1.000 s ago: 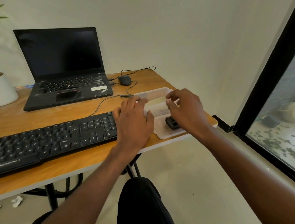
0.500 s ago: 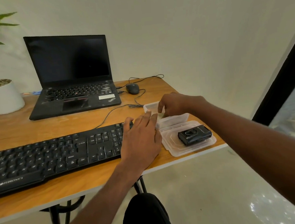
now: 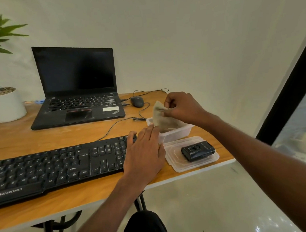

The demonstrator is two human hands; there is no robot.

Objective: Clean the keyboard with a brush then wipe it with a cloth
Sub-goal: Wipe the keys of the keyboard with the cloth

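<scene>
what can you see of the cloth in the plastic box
The cloth is a thin, soft-looking beige piece, crumpled and partly lifted. The right hand pinches its upper part, so one corner stands above the box, while its lower part is inside the clear box. The left hand lies flat beside the box, its fingertips close to the cloth's lower edge; whether they touch it is unclear.

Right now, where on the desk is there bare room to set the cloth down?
Bare wood lies between the laptop and the keyboard, and along the front edge below the keyboard. The right end is crowded: tub, lid with a black device, both hands, mouse and cables.
</scene>
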